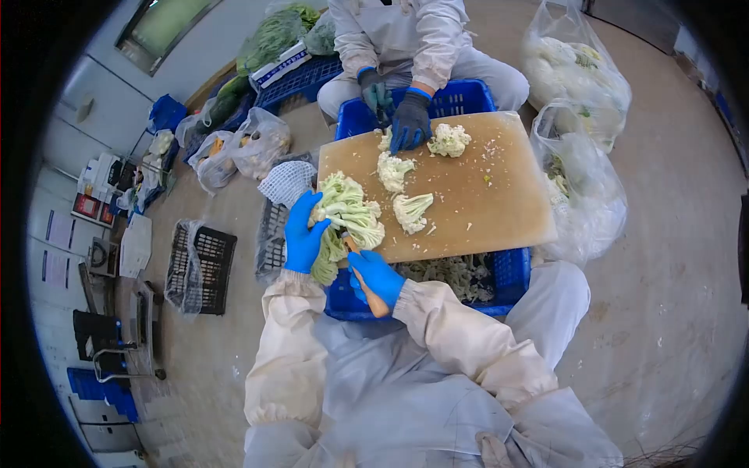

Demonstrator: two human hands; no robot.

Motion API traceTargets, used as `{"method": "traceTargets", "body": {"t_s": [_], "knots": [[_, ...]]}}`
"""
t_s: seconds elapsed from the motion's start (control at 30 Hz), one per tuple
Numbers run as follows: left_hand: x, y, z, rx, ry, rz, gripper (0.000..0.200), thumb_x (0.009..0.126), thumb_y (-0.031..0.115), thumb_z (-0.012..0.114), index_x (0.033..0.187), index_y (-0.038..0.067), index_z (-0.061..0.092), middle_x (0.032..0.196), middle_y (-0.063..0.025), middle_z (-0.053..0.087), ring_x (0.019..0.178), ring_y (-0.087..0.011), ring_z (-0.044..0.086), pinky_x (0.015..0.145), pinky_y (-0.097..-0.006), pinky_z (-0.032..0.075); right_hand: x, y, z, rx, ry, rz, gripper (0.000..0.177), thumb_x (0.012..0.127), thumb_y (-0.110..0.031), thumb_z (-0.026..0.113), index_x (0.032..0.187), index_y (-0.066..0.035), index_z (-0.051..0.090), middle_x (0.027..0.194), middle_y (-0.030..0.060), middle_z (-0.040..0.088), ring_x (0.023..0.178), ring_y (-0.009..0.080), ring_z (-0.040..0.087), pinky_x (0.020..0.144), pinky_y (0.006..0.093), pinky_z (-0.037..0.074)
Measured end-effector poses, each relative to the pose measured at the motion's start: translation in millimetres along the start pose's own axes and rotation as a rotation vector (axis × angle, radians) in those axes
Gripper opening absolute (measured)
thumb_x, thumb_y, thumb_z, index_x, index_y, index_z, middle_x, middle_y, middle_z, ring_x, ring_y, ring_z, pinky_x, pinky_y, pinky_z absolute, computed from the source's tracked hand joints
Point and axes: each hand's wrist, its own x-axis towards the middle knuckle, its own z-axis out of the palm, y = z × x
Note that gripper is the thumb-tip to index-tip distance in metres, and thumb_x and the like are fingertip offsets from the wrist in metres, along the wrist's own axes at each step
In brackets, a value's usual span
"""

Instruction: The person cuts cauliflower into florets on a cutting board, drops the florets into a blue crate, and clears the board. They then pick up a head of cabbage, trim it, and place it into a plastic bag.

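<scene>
My left hand, in a blue glove, grips a large cauliflower piece at the left edge of the cutting board. Wrapped round the wooden handle of a knife is my right hand, also blue-gloved. The knife's upper end meets the underside of the cauliflower, and its blade is mostly hidden. Cut florets and small crumbs lie on the board.
Opposite, a co-worker's gloved hands work at the board's far edge. Blue crates stand beneath the board, one holding cauliflower bits. Bags of cauliflower stand right; a black crate is on the floor left.
</scene>
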Motion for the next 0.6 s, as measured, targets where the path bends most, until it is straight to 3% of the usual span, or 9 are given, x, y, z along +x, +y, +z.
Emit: {"method": "traceTargets", "body": {"t_s": [0.1,0.17,0.2,0.3,0.37,0.6], "knots": [[0.4,2.5,1.3,0.004,-0.012,0.009,0.050,0.070,-0.002,0.065,0.118,0.007,0.053,0.128,-0.0163,0.046,0.122,-0.0287,0.042,0.101,-0.0364,0.032,-4.2,11.1,-0.1,0.045,-0.128,0.086,0.027,0.090,-0.031,0.047,0.079,-0.007,0.044,0.053,0.0055,0.043,0.038,0.0176,0.042,0.033,0.0307,0.035],[1.6,12.5,6.8,0.022,-0.008,0.027,0.051,0.070,-0.002,0.065,0.119,0.007,0.053,0.129,-0.0165,0.045,0.122,-0.0288,0.041,0.102,-0.0362,0.031,9.5,12.1,9.6,-0.109,0.011,-0.045,0.027,0.089,-0.032,0.048,0.079,-0.007,0.044,0.054,0.0057,0.044,0.039,0.0177,0.043,0.034,0.0306,0.036],[2.5,17.1,6.4,0.005,-0.025,0.029,0.051,0.071,-0.002,0.064,0.119,0.007,0.053,0.129,-0.0165,0.045,0.123,-0.0291,0.040,0.102,-0.0361,0.031,10.4,7.1,13.7,-0.084,0.079,0.004,0.027,0.089,-0.032,0.049,0.081,-0.007,0.044,0.057,0.0059,0.046,0.040,0.0176,0.044,0.035,0.0304,0.036],[12.5,9.9,6.6,-0.024,-0.020,0.037,0.050,0.071,-0.002,0.064,0.119,0.006,0.052,0.127,-0.0151,0.047,0.121,-0.0277,0.042,0.101,-0.0351,0.031,0.6,-0.8,0.4,-0.181,-0.032,0.044,0.026,0.089,-0.032,0.050,0.083,-0.007,0.045,0.059,0.0059,0.047,0.041,0.0170,0.045,0.035,0.0306,0.037],[22.3,13.6,6.2,-0.238,0.005,-0.054,0.052,0.071,-0.001,0.065,0.120,0.004,0.051,0.125,-0.0129,0.049,0.118,-0.0249,0.045,0.100,-0.0340,0.034,-3.2,-0.5,-9.8,-0.204,-0.036,0.037,0.026,0.089,-0.032,0.050,0.085,-0.006,0.045,0.058,0.0057,0.047,0.041,0.0162,0.045,0.035,0.0307,0.038],[50.8,1.6,23.7,-0.260,0.004,0.004,0.054,0.071,0.002,0.066,0.123,0.004,0.049,0.122,-0.0102,0.051,0.113,-0.0235,0.048,0.098,-0.0337,0.035,-21.5,-22.1,-45.8,-0.453,0.163,-0.178,0.024,0.091,-0.029,0.049,0.084,-0.007,0.044,0.057,0.0039,0.049,0.042,0.0125,0.047,0.037,0.0289,0.039]]}}
